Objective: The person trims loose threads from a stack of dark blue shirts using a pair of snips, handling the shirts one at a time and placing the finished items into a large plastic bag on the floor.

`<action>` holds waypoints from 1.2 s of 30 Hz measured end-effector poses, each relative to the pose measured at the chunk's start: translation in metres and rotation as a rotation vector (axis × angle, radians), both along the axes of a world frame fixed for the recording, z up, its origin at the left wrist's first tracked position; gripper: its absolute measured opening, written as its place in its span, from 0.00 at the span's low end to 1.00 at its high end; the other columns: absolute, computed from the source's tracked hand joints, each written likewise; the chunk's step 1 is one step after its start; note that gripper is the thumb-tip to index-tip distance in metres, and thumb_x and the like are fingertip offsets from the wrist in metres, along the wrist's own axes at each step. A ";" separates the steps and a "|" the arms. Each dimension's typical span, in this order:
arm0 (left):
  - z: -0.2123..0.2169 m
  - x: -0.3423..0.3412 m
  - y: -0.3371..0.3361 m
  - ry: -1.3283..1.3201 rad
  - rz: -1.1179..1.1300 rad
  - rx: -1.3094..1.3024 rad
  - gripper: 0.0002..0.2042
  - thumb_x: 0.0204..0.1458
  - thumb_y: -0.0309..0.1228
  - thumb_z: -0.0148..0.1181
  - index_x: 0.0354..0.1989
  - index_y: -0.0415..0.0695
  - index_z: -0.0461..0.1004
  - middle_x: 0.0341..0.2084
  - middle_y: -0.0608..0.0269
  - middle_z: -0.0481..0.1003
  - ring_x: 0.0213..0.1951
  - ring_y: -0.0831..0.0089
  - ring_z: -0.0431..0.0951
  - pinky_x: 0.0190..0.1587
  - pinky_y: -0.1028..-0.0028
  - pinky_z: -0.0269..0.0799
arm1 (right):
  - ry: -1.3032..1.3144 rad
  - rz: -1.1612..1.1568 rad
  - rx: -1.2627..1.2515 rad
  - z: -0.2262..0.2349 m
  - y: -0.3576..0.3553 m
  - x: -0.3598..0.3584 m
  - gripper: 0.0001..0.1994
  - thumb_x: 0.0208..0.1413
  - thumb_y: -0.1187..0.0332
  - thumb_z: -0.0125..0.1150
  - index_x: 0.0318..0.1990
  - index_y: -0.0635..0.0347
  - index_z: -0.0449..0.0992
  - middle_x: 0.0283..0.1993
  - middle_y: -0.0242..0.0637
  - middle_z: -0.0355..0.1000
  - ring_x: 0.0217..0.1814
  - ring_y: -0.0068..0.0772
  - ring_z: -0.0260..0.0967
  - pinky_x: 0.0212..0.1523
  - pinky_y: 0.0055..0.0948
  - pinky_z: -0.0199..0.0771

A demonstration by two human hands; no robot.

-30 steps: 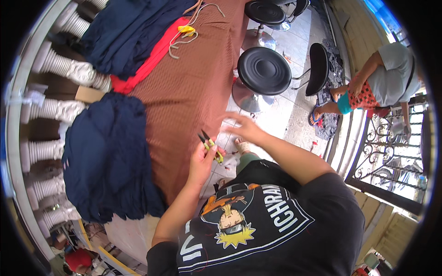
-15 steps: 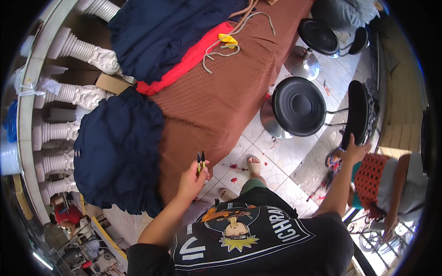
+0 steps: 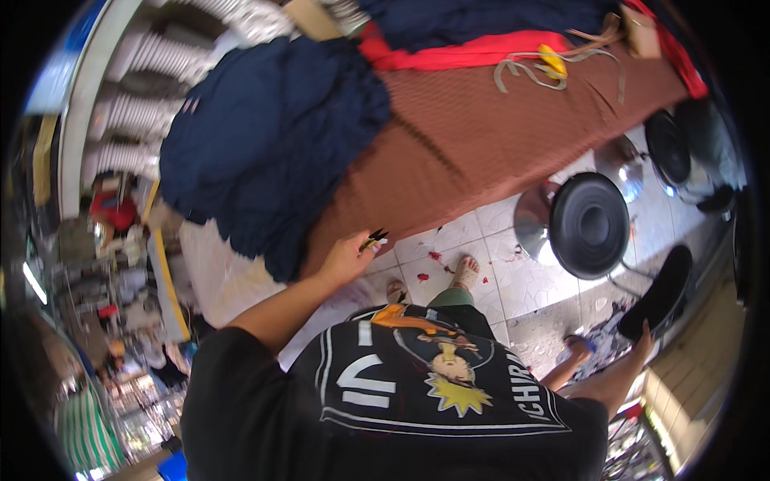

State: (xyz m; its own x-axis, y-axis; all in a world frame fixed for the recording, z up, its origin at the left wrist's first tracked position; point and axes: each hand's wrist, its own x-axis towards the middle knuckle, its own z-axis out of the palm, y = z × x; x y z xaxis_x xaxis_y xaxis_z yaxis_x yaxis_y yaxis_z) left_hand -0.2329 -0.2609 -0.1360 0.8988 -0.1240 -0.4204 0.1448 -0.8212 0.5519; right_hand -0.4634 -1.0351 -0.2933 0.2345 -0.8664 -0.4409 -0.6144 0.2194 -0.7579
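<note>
My left hand (image 3: pixel 350 255) is closed around a pair of thread snips (image 3: pixel 374 239) with dark pointed blades and a yellow-green body. It hovers by the near edge of a table covered with a textured brown cloth (image 3: pixel 449 152). Just beyond it, a large heap of navy fabric (image 3: pixel 273 136) lies over the table's left end. At the lower right, my right hand (image 3: pixel 642 346) grasps the bottom of a black curved chair backrest (image 3: pixel 659 293), its fingers partly hidden behind it. The backrest belongs to a chair with a round black seat (image 3: pixel 589 224).
Red fabric (image 3: pixel 481 46), more navy cloth (image 3: pixel 481 18), a yellow piece (image 3: pixel 552 61) and pale cords (image 3: pixel 513 74) lie farther along the table. Another round stool (image 3: pixel 667 148) stands at right. White balusters (image 3: pixel 136 116) line the left. Red scraps (image 3: pixel 423 277) dot the tiled floor.
The view has swung, so the table and stools appear turned, with the stools farther right. The snips stay in my left hand, and my right hand stays on the backrest.
</note>
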 end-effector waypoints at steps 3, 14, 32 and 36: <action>-0.029 -0.044 0.056 0.024 0.256 0.001 0.09 0.51 0.35 0.59 0.32 0.42 0.76 0.29 0.49 0.77 0.34 0.50 0.78 0.37 0.64 0.73 | -0.043 0.090 0.163 0.019 0.013 0.004 0.25 0.47 0.63 0.70 0.52 0.66 0.73 0.48 0.41 0.75 0.44 0.36 0.75 0.40 0.34 0.76; -0.063 -0.097 0.155 -0.190 0.374 0.328 0.13 0.51 0.36 0.56 0.45 0.56 0.78 0.41 0.51 0.75 0.39 0.51 0.77 0.43 0.59 0.73 | -0.385 -0.142 0.387 -0.011 0.150 -0.024 0.16 0.49 0.74 0.64 0.46 0.72 0.73 0.44 0.44 0.75 0.43 0.40 0.76 0.42 0.34 0.82; -0.054 -0.096 0.258 -0.230 -0.263 0.209 0.27 0.50 0.38 0.63 0.60 0.47 0.67 0.60 0.55 0.67 0.53 0.54 0.74 0.51 0.64 0.72 | -0.286 -0.218 0.346 0.031 0.482 -0.213 0.06 0.48 0.74 0.62 0.35 0.59 0.74 0.32 0.35 0.73 0.30 0.32 0.73 0.29 0.28 0.76; -0.062 -0.095 0.273 -0.299 -0.356 0.178 0.31 0.49 0.35 0.63 0.63 0.47 0.63 0.62 0.59 0.65 0.49 0.54 0.76 0.48 0.62 0.74 | -0.081 -0.253 0.476 0.049 0.535 -0.280 0.07 0.49 0.75 0.62 0.36 0.60 0.74 0.30 0.35 0.74 0.27 0.31 0.74 0.21 0.28 0.72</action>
